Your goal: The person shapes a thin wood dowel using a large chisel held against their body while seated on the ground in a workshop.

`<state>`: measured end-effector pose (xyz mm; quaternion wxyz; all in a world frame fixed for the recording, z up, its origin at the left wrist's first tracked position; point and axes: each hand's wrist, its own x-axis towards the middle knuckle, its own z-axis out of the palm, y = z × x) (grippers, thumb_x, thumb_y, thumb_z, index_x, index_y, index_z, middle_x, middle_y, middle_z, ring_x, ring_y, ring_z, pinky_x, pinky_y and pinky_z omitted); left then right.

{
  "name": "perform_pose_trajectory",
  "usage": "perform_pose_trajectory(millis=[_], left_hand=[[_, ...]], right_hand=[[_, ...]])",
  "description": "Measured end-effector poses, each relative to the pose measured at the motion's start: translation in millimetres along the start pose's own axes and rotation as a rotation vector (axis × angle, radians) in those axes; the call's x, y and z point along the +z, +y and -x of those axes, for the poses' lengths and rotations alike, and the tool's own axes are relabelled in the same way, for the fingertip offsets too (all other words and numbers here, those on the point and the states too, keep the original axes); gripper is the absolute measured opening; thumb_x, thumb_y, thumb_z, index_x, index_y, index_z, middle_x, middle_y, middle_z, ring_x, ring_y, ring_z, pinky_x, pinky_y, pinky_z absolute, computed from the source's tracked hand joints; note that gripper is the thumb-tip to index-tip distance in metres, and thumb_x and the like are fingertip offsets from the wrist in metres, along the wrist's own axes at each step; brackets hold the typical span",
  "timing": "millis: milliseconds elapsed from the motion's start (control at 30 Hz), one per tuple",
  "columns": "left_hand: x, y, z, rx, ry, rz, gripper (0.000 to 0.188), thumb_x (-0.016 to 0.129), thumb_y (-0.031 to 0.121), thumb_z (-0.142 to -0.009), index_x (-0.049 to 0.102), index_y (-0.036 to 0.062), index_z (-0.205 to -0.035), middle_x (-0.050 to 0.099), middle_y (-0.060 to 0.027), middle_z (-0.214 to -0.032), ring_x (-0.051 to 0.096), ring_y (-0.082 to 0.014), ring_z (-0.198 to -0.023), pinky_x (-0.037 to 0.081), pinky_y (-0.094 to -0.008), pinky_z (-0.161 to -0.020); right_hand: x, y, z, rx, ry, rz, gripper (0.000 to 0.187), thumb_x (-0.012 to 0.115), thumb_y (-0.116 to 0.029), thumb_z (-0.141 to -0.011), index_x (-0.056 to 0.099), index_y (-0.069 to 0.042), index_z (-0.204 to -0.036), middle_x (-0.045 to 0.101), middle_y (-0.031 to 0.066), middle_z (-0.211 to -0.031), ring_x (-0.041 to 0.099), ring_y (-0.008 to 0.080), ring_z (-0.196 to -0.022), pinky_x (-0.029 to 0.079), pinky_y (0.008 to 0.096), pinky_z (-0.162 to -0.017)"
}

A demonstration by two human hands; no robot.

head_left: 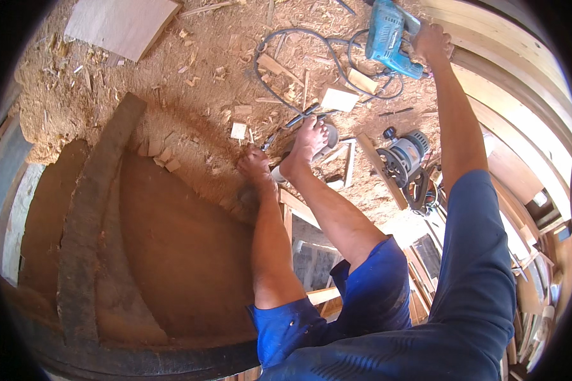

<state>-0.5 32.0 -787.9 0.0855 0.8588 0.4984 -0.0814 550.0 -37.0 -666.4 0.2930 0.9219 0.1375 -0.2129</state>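
At the upper right my right arm reaches out, and my right hand (pixel 433 46) is closed around the handle of a teal corded power drill (pixel 385 35). The drill lies over the debris-covered ground, its front end cut off by the top edge. A dark power cord (pixel 299 32) loops beside it. My left hand is out of view. Below the drill sits a grey electric router (pixel 407 157) with a black base and knob, against a wooden strip (pixel 380 170). My bare feet rest among the shavings, near a white wood piece (pixel 339 100).
Sawdust and wood chips (pixel 203 70) cover the ground. A flat board (pixel 117 25) lies at the upper left. A curved dark timber (pixel 86 235) and a brown hollow (pixel 181 254) fill the lower left. Long planks (pixel 521 63) line the right side, with stacked offcuts below.
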Motion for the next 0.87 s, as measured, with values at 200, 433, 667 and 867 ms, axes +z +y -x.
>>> perform_pose_trajectory(millis=[200, 433, 667, 867], left_hand=[[-4.7, 1.1, -9.7, -0.087, -0.037, -0.084, 0.023, 0.052, 0.024, -0.087, 0.071, 0.0111, -0.084, 0.066, -0.0172, -0.074, 0.062, -0.0373, -0.073, 0.049, -0.0504, -0.069], [-354.6, -87.2, -82.3, 0.14, -0.006, 0.317, 0.041, 0.047, 0.036, -0.095, 0.04, 0.0065, -0.122, 0.039, -0.0171, -0.124, 0.042, -0.0337, -0.114, 0.037, -0.0479, -0.096], [-612.1, -171.9, -55.0, -0.399, 0.219, 0.525, 0.04, 0.053, 0.025, -0.087, 0.043, -0.0005, -0.115, 0.043, -0.0177, -0.125, 0.042, -0.0281, -0.115, 0.034, -0.0463, -0.097], [-641.9, -114.9, -80.2, 0.083, 0.158, -0.117, 0.015, 0.054, 0.004, -0.078, 0.047, -0.0052, -0.087, 0.041, -0.039, -0.125, 0.043, -0.0513, -0.104, 0.033, -0.0615, -0.09]], right_hand=[[20.8, 12.1, -31.1, -0.119, -0.19, -0.103, 0.033, 0.052, -0.024, -0.09, 0.061, -0.013, -0.119, 0.065, 0.0189, -0.117, 0.058, 0.0345, -0.115, 0.042, 0.0473, -0.099], [-41.5, 78.4, 46.9, -0.039, -0.105, 0.118, 0.026, 0.05, -0.016, -0.09, 0.063, -0.006, -0.109, 0.069, 0.0203, -0.103, 0.067, 0.0373, -0.095, 0.052, 0.0494, -0.082], [-120.9, 89.1, 150.8, -0.129, -0.08, -0.283, 0.026, 0.063, -0.015, -0.084, 0.059, -0.004, -0.107, 0.066, 0.0241, -0.097, 0.064, 0.0412, -0.095, 0.049, 0.0506, -0.077], [-168.0, 100.5, 279.1, -0.39, -0.3, -0.592, 0.05, 0.057, -0.007, -0.078, 0.048, -0.001, -0.127, 0.058, 0.0298, -0.113, 0.054, 0.041, -0.112, 0.042, 0.0471, -0.094]])
